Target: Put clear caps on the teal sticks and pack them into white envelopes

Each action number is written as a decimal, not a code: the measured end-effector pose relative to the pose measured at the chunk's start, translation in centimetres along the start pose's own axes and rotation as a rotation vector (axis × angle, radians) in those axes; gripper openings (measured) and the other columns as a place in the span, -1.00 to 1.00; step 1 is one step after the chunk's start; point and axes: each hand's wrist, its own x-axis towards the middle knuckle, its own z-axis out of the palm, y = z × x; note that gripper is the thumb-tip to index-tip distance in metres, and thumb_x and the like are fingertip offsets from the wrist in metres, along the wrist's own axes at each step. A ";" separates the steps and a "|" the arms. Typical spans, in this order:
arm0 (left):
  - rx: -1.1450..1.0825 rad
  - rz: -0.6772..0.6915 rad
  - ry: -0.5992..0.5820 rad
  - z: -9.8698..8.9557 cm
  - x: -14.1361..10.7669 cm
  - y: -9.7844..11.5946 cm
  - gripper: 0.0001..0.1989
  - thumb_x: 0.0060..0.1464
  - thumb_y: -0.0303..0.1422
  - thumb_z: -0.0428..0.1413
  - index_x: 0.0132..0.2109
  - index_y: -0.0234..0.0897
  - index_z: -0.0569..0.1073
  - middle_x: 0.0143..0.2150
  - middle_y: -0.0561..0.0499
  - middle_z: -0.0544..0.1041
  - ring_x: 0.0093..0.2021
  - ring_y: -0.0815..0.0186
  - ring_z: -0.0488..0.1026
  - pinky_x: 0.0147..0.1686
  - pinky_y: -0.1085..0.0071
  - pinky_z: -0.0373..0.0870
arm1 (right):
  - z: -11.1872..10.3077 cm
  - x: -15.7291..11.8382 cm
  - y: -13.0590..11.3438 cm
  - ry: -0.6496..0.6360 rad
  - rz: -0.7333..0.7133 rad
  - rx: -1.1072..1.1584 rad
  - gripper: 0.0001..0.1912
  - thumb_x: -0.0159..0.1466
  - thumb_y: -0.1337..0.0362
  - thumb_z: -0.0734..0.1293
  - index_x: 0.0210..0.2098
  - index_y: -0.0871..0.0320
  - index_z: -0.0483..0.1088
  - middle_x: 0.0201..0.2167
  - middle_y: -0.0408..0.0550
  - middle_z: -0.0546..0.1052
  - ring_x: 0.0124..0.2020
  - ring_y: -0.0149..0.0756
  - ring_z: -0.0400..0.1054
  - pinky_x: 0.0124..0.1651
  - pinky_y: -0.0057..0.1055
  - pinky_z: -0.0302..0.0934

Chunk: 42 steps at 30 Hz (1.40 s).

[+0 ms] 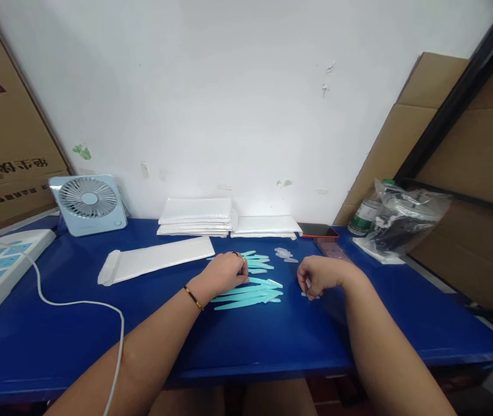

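- The left hand (229,270) was partly closed, fingers curled down at the near ends of the turquoise sticks; whether it had hold of one could not be told.
- The right hand (322,274) was at three o'clock from the left, well apart, fingers bent and drawn together; its grip could not be told either.
- At seven o'clock under the right fingertips lay small clear pieces (304,294), partly hidden.
- The turquoise sticks lay between the hands in two loose groups: the far group (260,267) at three o'clock from the left hand, the near group (246,299) at four.
- At ten o'clock from the right hand lay a little cluster of clear plastic bits (283,253).
- A bracelet (193,297) circled the left wrist.
- From the left hand, a single white envelope (160,260) lay at nine o'clock, a taller envelope stack (195,212) at eleven, and a lower stack (266,225) between one and two.
- From the right hand, a phone (319,230) lay at twelve, a bottle (362,218) stood between one and two, and a plastic bag (406,216) sat at two.
- Farther out, a blue fan (88,205) stood at ten from the left hand.
- A white cable (77,302) crossed the left forearm.
- All rested on a blue table (298,346).
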 end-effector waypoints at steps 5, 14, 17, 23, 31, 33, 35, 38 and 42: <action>-0.236 -0.106 0.031 0.4 0.2 -0.7 -0.81 0.04 -0.23 0.02 -0.34 -0.24 0.43 -0.41 0.02 0.46 -0.42 0.33 0.37 -0.45 0.46 0.22 | 0.3 0.9 -1.4 0.171 -0.127 0.132 -0.88 -0.09 0.31 0.37 -0.49 0.17 0.43 -0.65 -0.15 0.48 -0.59 -0.35 0.36 -0.52 -0.48 0.21; -0.525 -0.152 0.139 0.6 1.1 -2.0 -0.69 0.00 -0.10 0.04 -0.30 -0.28 0.38 -0.44 0.06 0.40 -0.43 0.37 0.32 -0.46 0.48 0.23 | 0.1 2.7 -2.9 0.815 -0.418 0.934 -0.62 -0.02 0.11 0.46 -0.35 0.15 0.27 -0.50 -0.11 0.47 -0.43 -0.27 0.46 -0.49 -0.48 0.29; -0.582 -0.153 0.149 0.5 1.1 -2.0 -0.67 0.00 -0.09 0.05 -0.30 -0.29 0.38 -0.45 0.07 0.38 -0.45 0.40 0.29 -0.47 0.49 0.21 | 0.2 3.2 -2.8 0.830 -0.413 0.982 -0.62 -0.05 0.11 0.47 -0.39 0.16 0.28 -0.51 -0.10 0.47 -0.48 -0.29 0.45 -0.54 -0.50 0.27; -0.616 -0.163 0.165 0.5 1.0 -1.8 -0.66 -0.01 -0.07 0.04 -0.30 -0.29 0.38 -0.45 0.07 0.37 -0.45 0.40 0.27 -0.46 0.49 0.20 | 0.8 3.5 -3.4 0.741 -0.416 1.059 -0.65 -0.07 0.14 0.49 -0.43 0.17 0.32 -0.50 -0.11 0.52 -0.52 -0.33 0.45 -0.53 -0.50 0.28; -0.652 -0.174 0.177 0.5 1.0 -2.0 -0.63 -0.02 -0.05 0.06 -0.28 -0.30 0.38 -0.44 0.06 0.35 -0.46 0.40 0.24 -0.48 0.49 0.18 | 0.7 3.5 -3.2 0.791 -0.451 1.169 -0.69 -0.06 0.20 0.50 -0.46 0.18 0.32 -0.58 -0.15 0.51 -0.59 -0.43 0.41 -0.56 -0.58 0.26; -0.663 -0.167 0.178 0.6 1.0 -2.0 -0.64 -0.02 -0.05 0.06 -0.29 -0.29 0.38 -0.44 0.07 0.36 -0.45 0.40 0.25 -0.48 0.49 0.18 | 1.0 3.8 -3.5 0.755 -0.468 1.151 -0.69 -0.06 0.19 0.50 -0.46 0.18 0.32 -0.55 -0.15 0.52 -0.58 -0.42 0.42 -0.55 -0.58 0.27; -0.659 -0.158 0.180 0.7 1.0 -2.0 -0.65 -0.02 -0.06 0.06 -0.30 -0.29 0.38 -0.45 0.07 0.36 -0.46 0.40 0.26 -0.48 0.49 0.18 | 1.4 4.1 -3.8 0.714 -0.465 1.118 -0.68 -0.06 0.18 0.50 -0.46 0.17 0.33 -0.57 -0.16 0.51 -0.56 -0.40 0.44 -0.53 -0.56 0.27; -0.588 -0.152 0.178 0.5 1.1 -2.0 -0.68 0.00 -0.08 0.04 -0.31 -0.27 0.38 -0.45 0.07 0.38 -0.45 0.38 0.28 -0.47 0.48 0.20 | 1.5 4.2 -4.0 0.649 -0.416 1.003 -0.69 -0.04 0.14 0.48 -0.44 0.17 0.35 -0.56 -0.16 0.51 -0.51 -0.36 0.45 -0.48 -0.52 0.28; -0.303 -0.200 0.233 -0.3 0.8 -1.8 -0.78 0.03 -0.20 0.03 -0.27 -0.25 0.40 -0.38 0.01 0.45 -0.36 0.30 0.36 -0.40 0.42 0.23 | 0.4 3.1 -2.5 0.793 -0.255 0.551 -0.74 0.09 0.09 0.36 -0.39 0.17 0.42 -0.61 -0.13 0.48 -0.58 -0.38 0.36 -0.51 -0.49 0.17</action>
